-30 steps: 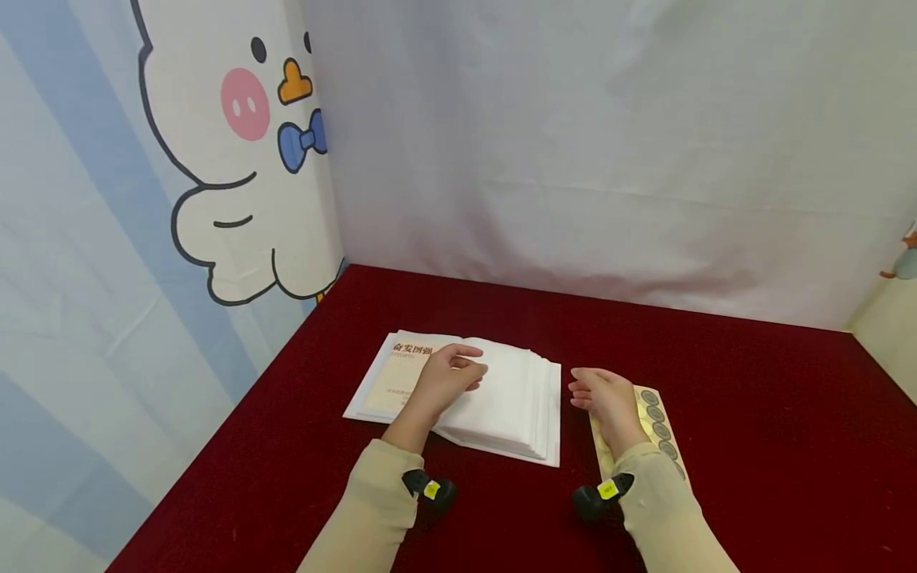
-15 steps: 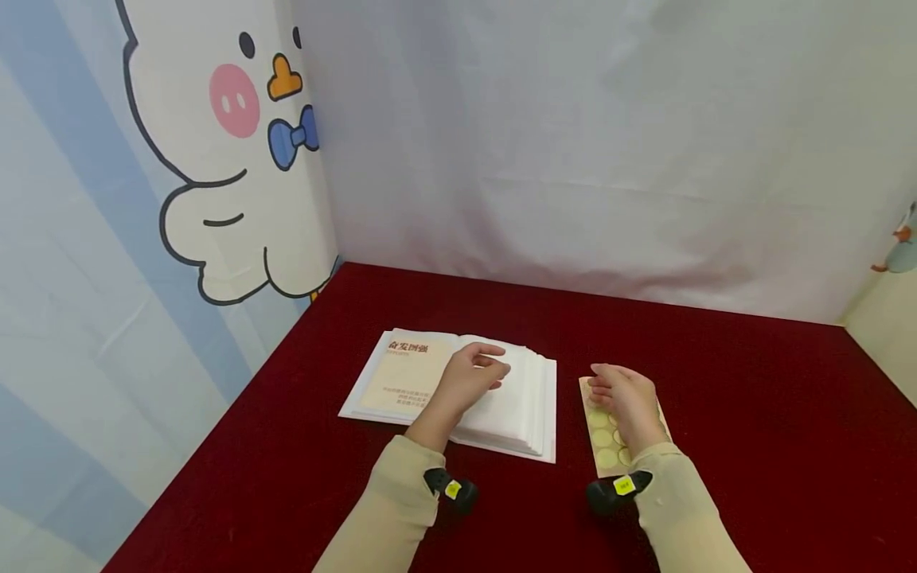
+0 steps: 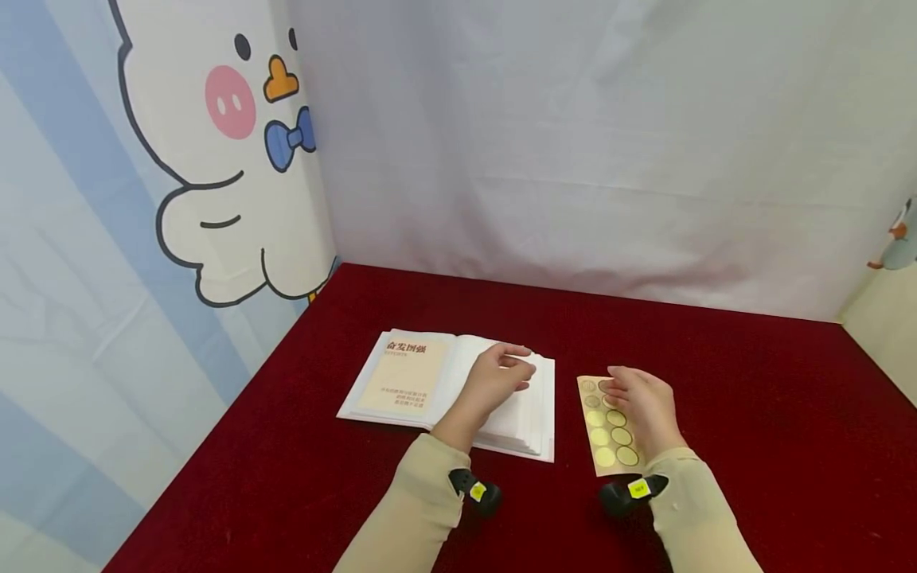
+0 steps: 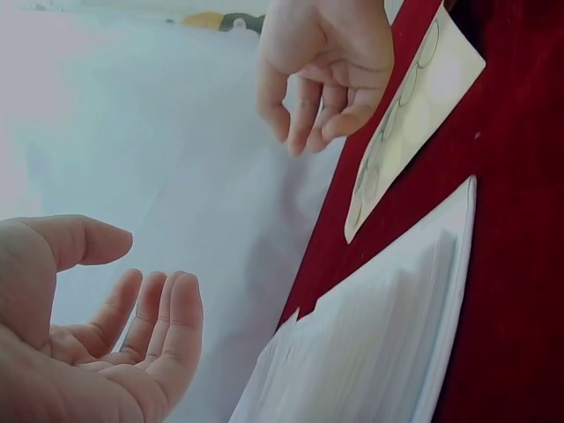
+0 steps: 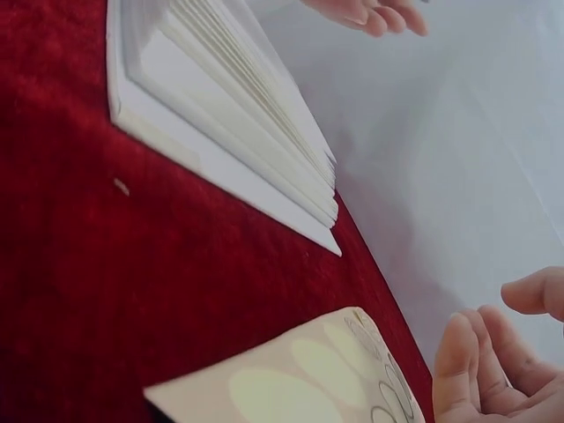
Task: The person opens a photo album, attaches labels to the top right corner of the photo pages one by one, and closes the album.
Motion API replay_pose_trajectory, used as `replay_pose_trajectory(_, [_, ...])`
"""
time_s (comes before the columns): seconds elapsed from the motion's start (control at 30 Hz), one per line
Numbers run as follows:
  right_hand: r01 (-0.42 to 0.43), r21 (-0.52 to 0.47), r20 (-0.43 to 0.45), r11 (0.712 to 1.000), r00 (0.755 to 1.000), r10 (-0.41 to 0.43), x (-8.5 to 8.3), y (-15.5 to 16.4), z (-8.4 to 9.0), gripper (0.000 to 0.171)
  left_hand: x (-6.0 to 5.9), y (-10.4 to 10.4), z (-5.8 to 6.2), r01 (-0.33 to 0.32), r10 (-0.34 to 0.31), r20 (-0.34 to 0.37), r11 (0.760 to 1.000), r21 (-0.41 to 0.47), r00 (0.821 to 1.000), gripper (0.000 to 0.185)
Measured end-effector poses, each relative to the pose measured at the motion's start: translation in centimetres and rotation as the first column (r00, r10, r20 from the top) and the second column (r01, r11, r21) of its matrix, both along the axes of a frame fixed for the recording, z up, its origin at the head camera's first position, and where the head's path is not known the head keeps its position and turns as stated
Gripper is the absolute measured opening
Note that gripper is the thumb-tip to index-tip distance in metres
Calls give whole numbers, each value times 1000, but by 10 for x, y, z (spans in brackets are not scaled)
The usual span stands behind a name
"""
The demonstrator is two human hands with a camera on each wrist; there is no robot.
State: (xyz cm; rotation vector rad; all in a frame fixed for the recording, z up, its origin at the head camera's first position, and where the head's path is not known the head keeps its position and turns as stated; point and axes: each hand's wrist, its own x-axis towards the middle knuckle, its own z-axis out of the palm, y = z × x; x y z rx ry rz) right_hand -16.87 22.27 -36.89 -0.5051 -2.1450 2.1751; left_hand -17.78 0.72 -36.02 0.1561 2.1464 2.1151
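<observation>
An open book (image 3: 404, 374) with thick white pages lies on the red table, a beige printed panel on its left page. Above its right-hand pages hovers my left hand (image 3: 496, 380), fingers loosely bent and holding nothing. To the right of the book is a sheet of round gold stickers (image 3: 605, 434). Over that sheet's right side my right hand (image 3: 645, 402) hangs with relaxed fingers and nothing in its grasp, hiding part of the sheet. In the left wrist view thumb and fingertips of the left hand (image 4: 106, 326) stand apart.
The red cloth-covered table (image 3: 774, 446) reaches back to a white curtain (image 3: 573, 159). At the left hangs a blue and white curtain (image 3: 79, 263) with a cartoon bird. Each sleeved wrist carries a small black camera.
Both hands have shifted to the right. The left hand has moved across the book's right pages, and the right hand now uncovers more of the sticker sheet's left side.
</observation>
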Motion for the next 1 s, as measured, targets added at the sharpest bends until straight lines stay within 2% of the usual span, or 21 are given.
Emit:
replay_pose_trajectory(0.47, [33,0,11,999,999,-33,2,16,0,35,4,22,-3,34,-34,-1,999,-31,999,33])
replay_pose_trajectory(0.8, [79,60,42,995,996,-81,2,25,-1,44,9,35,-6,42,-45,50,998,55,998,44])
replay_pose_trajectory(1.0, [104,55,37,993,994,-106,4,31,-4,46,11,45,-10,50,-52,81,998,28,995,43])
